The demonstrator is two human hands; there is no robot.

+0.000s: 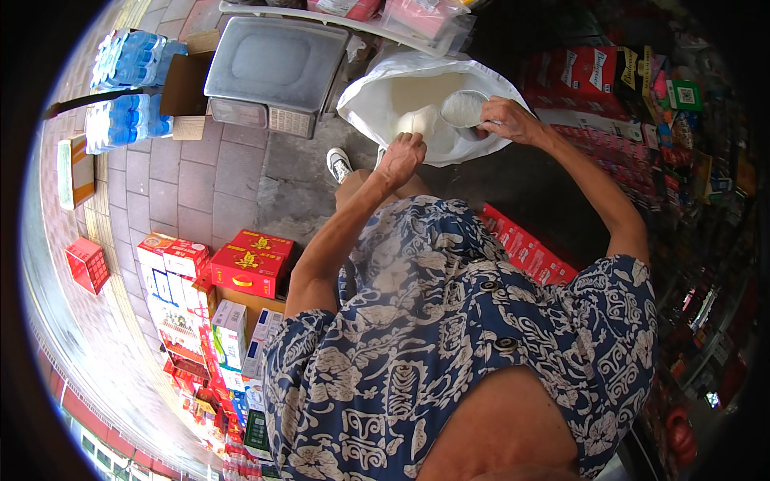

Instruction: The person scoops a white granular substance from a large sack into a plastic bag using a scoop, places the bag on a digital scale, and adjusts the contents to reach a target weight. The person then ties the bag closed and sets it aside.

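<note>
A white sack (448, 157) stands with its mouth wide, pale granular stuff inside that may be sugar or rice. My right hand (508, 120) grips a round metal scoop (464, 109) by its near side, over the right part of the sack's mouth; white grains fill the scoop. At the sack's near left edge, my left hand (404, 157) pinches the top of a thin clear plastic bag (418, 119) with its fingertips. That bag lies within the sack's mouth and seems to hold some of the white stuff. Its lower part is hard to make out.
A weighing scale (277, 60) with a metal pan and keypad stands left of the sack. An open cardboard box (186, 84) and shrink-wrapped water bottles (129, 60) are farther left. Red gift boxes (252, 263) are stacked at my left, beer cartons (577, 75) at right. A white rack edge (337, 21) crosses beyond the sack.
</note>
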